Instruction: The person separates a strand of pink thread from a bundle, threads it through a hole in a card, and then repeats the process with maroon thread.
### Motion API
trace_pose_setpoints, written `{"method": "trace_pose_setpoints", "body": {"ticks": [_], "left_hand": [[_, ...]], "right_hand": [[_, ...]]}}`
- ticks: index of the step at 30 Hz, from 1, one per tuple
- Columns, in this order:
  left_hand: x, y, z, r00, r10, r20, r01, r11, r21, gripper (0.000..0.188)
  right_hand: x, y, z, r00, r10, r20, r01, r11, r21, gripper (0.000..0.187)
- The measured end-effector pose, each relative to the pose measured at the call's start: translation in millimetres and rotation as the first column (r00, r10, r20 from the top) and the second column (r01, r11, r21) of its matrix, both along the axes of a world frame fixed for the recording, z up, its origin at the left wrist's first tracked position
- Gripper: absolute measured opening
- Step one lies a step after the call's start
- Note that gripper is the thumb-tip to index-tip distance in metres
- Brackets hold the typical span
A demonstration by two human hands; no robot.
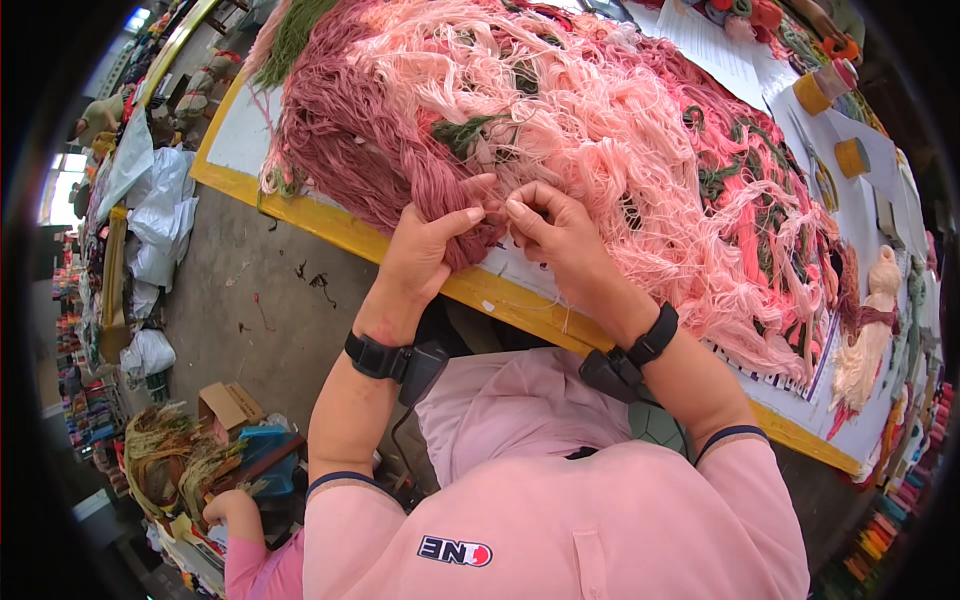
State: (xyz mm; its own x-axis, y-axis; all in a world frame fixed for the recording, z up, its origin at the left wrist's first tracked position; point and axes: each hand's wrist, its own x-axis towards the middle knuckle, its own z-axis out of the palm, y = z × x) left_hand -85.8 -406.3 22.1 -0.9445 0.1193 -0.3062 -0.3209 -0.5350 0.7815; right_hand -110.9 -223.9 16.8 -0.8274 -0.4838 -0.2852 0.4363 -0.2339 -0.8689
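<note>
A thick bundle of mauve yarn (345,130) drapes toward the table's near edge. My left hand (425,245) is closed round its lower end, thumb and index finger pointing toward the other hand. Just to the right, my right hand (560,235) pinches thumb and fingertips together on what looks like a thin strand, close to my left fingertips. A fine pale thread hangs below the hands over the edge. Around and beyond them spreads a big heap of pale pink yarn (620,150), with dark green strands (465,135) tangled in it.
The white table has a yellow edge (800,440). At right lie yellow-ended spools (852,158), paper sheets (710,55) and a tied cream hank (880,285). Green yarn (290,40) lies far left. Lower left, another person's hand (235,510) is near olive yarn (175,455).
</note>
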Motion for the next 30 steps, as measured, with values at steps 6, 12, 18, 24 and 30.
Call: {"method": "trace_pose_setpoints", "body": {"ticks": [6,12,18,24,30], "left_hand": [[-6,-31,-5,0.999,0.039,0.034,-0.046,0.968,0.249,0.037],[-35,-143,46,0.918,0.343,-0.199,-0.185,0.814,0.55,0.028],[-37,-126,73,0.937,0.327,-0.122,-0.347,0.912,-0.218,0.029],[-9,-18,6,0.976,-0.146,0.159,0.216,0.634,-0.742,0.025],[1,-2,3,0.994,-0.096,0.059,0.099,0.495,-0.863,0.022]], "right_hand": [[0,18,-5,0.999,0.017,0.051,-0.016,1.0,-0.019,0.012],[3,145,22,0.978,-0.203,-0.046,0.164,0.888,-0.43,0.025],[-16,290,98,0.391,-0.778,-0.493,0.704,0.597,-0.385,0.031],[8,106,41,0.752,0.028,-0.658,0.305,0.871,0.385,0.018],[-3,28,5,0.722,0.401,-0.564,0.009,0.809,0.587,0.003]]}}
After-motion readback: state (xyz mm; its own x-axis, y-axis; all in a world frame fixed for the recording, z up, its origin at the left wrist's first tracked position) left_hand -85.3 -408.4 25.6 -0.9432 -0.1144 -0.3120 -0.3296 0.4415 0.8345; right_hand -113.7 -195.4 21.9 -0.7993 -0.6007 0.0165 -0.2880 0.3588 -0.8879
